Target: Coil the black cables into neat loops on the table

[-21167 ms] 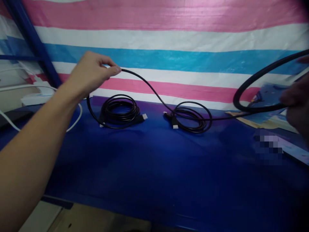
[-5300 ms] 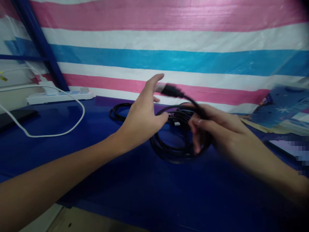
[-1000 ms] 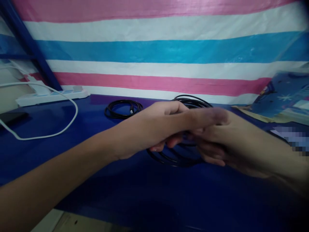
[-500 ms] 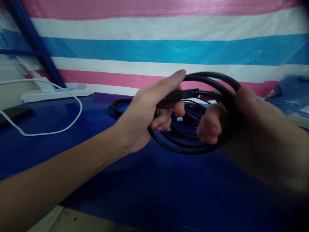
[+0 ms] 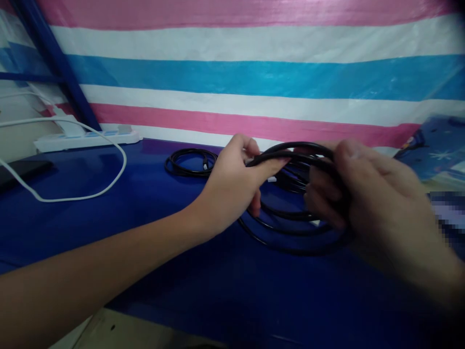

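A looped black cable (image 5: 290, 251) hangs between my two hands above the blue table. My left hand (image 5: 240, 179) has its thumb over the upper strands at the coil's left side, with fingers curled behind. On the right side, my right hand (image 5: 370, 194) wraps round the gathered loops; it is partly blurred. The cable's plug does not show, hidden by my left hand or the loops. Behind my hands lies a second coiled black cable (image 5: 290, 185), partly covered. To the left of it rests another black coil (image 5: 178, 170) with a small pale-tipped connector (image 5: 205, 164).
A white power strip (image 5: 90, 140) with a plugged-in adapter stands at the back left. Its white cord (image 5: 87, 199) curves over the blue tabletop (image 5: 145, 271). A dark phone-like slab (image 5: 25, 173) lies at the left edge. A striped sheet (image 5: 236, 77) hangs behind.
Both hands have lowered slightly with the cable, and my left hand has turned, its thumb now across the strands. The black plug seen at my left fingers is out of sight.
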Demonstrator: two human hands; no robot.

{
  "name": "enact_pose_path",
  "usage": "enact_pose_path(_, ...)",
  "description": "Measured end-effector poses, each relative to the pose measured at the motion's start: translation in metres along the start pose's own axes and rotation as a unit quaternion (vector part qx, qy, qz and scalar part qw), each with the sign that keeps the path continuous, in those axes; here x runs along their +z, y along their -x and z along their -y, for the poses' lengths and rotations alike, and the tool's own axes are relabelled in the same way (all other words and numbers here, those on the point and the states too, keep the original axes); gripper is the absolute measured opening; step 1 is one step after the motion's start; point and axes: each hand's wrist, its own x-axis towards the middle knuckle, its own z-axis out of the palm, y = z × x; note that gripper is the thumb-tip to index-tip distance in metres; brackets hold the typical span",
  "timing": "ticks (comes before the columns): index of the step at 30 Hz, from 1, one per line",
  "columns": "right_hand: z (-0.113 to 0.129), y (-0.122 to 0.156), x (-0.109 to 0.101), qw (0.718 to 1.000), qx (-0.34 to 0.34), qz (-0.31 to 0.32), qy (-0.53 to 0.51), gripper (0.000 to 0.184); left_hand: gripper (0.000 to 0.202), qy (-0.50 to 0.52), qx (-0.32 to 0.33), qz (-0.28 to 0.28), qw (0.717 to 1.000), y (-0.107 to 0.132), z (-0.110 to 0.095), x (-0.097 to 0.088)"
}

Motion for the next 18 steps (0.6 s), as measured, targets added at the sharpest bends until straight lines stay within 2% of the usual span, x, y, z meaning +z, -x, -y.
enact_pose_path(3,-0.004,0.002,0.001,0.999,-0.012,0.027,0.019,0.025,0.033,-0.005,-0.025,0.013,1.000,-0.002,0.003,-0.002)
enact_pose_path(6,-0.001,0.001,0.000,0.994,-0.035,0.051,0.093,0.019,0.024,-0.147,0.028,0.048,0.988,-0.003,-0.002,-0.004)
enact_pose_path(9,0.004,0.002,-0.001,0.979,-0.073,0.077,0.174,0.017,0.007,-0.350,0.144,0.062,0.924,0.000,-0.010,-0.006)
enact_pose_path(10,0.006,0.003,-0.001,0.973,-0.095,0.080,0.194,0.016,0.007,-0.385,0.167,0.065,0.906,0.001,-0.013,-0.006)
enact_pose_path(11,0.006,0.005,0.000,0.968,-0.120,0.080,0.208,0.014,0.009,-0.396,0.176,0.068,0.899,0.002,-0.014,-0.006)
enact_pose_path(14,0.006,0.012,0.004,0.960,-0.168,0.054,0.215,0.012,0.004,-0.334,0.148,0.061,0.929,0.004,-0.016,-0.005)
enact_pose_path(16,0.003,0.015,0.006,0.964,-0.162,0.013,0.210,0.012,0.006,-0.282,0.116,0.033,0.952,0.001,-0.014,-0.005)
enact_pose_path(18,0.002,0.014,0.006,0.963,-0.154,-0.035,0.219,0.013,0.009,-0.261,0.093,0.015,0.961,-0.002,-0.012,-0.007)
